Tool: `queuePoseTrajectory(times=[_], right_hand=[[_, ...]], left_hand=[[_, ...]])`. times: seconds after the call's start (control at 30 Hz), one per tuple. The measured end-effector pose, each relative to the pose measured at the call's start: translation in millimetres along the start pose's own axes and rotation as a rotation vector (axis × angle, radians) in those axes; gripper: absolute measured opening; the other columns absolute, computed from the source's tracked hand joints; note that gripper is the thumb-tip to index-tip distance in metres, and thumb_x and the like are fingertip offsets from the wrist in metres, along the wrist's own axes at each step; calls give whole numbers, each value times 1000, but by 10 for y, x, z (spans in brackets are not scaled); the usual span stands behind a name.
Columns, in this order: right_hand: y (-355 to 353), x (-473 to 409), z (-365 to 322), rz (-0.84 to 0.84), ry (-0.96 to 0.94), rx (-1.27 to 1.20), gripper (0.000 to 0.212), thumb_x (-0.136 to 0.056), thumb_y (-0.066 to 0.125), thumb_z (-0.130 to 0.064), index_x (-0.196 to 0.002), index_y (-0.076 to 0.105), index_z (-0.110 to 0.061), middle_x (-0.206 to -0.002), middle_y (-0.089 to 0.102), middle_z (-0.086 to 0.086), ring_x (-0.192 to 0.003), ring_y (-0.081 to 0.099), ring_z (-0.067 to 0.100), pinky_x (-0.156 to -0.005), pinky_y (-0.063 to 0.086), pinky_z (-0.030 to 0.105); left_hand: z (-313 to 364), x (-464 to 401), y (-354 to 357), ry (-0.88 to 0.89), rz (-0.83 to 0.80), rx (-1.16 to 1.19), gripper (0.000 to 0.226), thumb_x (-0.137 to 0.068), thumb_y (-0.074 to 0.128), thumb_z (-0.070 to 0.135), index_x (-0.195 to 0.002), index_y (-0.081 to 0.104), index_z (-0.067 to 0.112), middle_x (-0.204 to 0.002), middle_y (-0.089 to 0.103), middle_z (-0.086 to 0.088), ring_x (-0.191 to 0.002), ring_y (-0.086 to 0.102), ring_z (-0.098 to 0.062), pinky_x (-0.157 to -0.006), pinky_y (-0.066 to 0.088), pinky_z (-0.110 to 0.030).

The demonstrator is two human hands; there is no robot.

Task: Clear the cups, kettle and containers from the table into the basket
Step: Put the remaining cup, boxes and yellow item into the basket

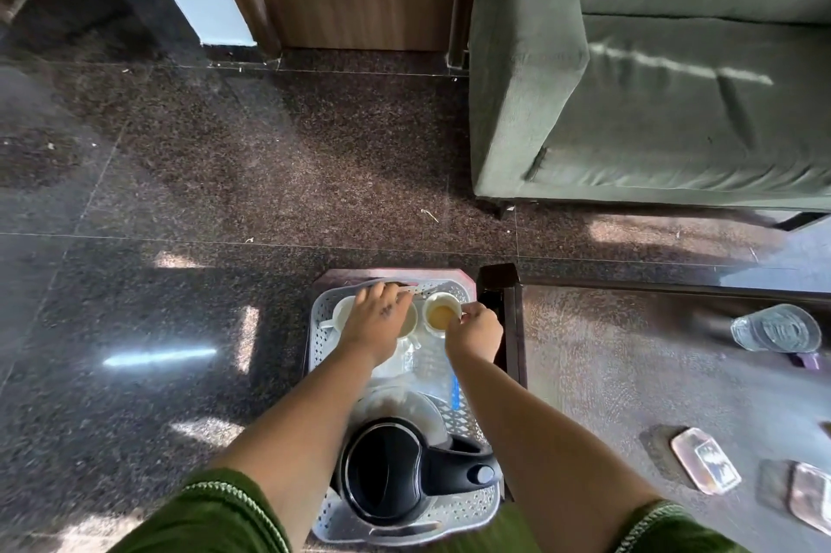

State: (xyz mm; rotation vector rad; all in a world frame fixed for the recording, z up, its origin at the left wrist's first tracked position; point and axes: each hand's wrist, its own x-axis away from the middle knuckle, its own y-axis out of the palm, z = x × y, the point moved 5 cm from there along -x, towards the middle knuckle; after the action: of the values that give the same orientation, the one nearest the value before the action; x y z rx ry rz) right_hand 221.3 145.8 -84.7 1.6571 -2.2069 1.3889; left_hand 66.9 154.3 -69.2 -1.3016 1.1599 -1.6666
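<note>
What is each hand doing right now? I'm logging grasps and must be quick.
Left hand: open, fingers spread over a white ceramic cup in the grey perforated plastic basket.
Right hand: pinching the tea-filled white cup.

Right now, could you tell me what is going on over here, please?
A person is clearing a table into a grey basket that sits beside it. The right hand pinches the handle of a cup holding brownish liquid, at the far end of the basket. The left hand rests over another cup beside it. A black kettle already lies at the near end. A clear glass and small clear containers are still on the table.
</note>
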Motion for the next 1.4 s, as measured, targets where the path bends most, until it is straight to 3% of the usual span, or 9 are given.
queuePoseTrajectory(times=[0.33, 0.5, 0.6, 0.7, 0.8, 0.93, 1.07, 1.23, 1.4], right_hand=[[101, 3, 60, -29, -62, 80, 34, -92, 46, 2, -119, 63, -10, -115, 64, 10, -99, 62, 22, -77, 42, 21], [-31, 88, 49, -35, -125, 106, 37, -94, 43, 1, -127, 54, -11, -121, 54, 9, -89, 52, 17, -75, 39, 23], [-145, 121, 45, -42, -156, 108, 35, -91, 42, 2, -121, 56, -11, -120, 51, 8, -84, 51, 16, -75, 39, 25], [-358, 132, 61, -19, -177, 107, 32, -87, 43, -1, -114, 58, -11, -117, 52, 9, -92, 57, 25, -78, 45, 29], [-656, 127, 208, 34, -170, 71, 26, -86, 46, -7, -110, 57, -12, -112, 53, 10, -100, 59, 30, -89, 50, 38], [-1175, 51, 627, 93, -79, 22, 27, -89, 47, -14, -114, 56, -11, -116, 53, 11, -105, 56, 30, -95, 46, 39], [-1819, -103, 1211, 189, 18, 7, 32, -84, 49, -8, -115, 57, -13, -117, 54, 12, -108, 54, 30, -98, 42, 35], [-2524, -227, 1998, 289, 150, -39, 34, -83, 54, -10, -117, 56, -12, -120, 54, 13, -111, 56, 31, -99, 42, 36], [-3114, -314, 2753, 354, 268, -32, 33, -85, 56, -15, -118, 56, -13, -121, 53, 14, -114, 53, 32, -98, 41, 36]], left_hand=[[-42, 117, 49, 0, 62, 31, 59, -94, 52, 21, -148, 28, 21, -153, 33, -1, -138, 30, -25, -111, 23, -42], [6, 117, 38, -27, -100, 50, 90, -83, 69, 35, -152, 12, 23, -159, 16, -3, -144, 18, -29, -116, 19, -45], [77, 117, -114, -26, -81, 56, 94, -76, 74, 45, -149, 19, 21, -152, 26, -6, -137, 27, -29, -110, 31, -42], [193, 137, -335, -13, 12, 69, 78, -76, 71, 49, -138, 35, 19, -136, 40, -4, -124, 38, -26, -97, 39, -38], [404, 128, -512, -81, 12, 155, 67, -80, 64, 52, -131, 41, 16, -130, 44, -8, -123, 40, -30, -96, 41, -41], [967, -38, -696, -138, -48, 303, 62, -82, 63, 49, -130, 41, 17, -134, 43, -9, -128, 36, -30, -97, 41, -43], [1908, -189, -718, -41, -114, 359, 62, -83, 63, 48, -131, 41, 16, -136, 44, -10, -128, 37, -32, -99, 41, -42], [3132, -118, -273, 111, -240, 317, 65, -81, 65, 50, -132, 42, 17, -138, 46, -9, -131, 37, -31, -106, 37, -41], [3983, 53, 264, 185, -378, 379, 64, -85, 65, 39, -136, 39, 11, -137, 47, -13, -130, 38, -32, -107, 33, -37]])
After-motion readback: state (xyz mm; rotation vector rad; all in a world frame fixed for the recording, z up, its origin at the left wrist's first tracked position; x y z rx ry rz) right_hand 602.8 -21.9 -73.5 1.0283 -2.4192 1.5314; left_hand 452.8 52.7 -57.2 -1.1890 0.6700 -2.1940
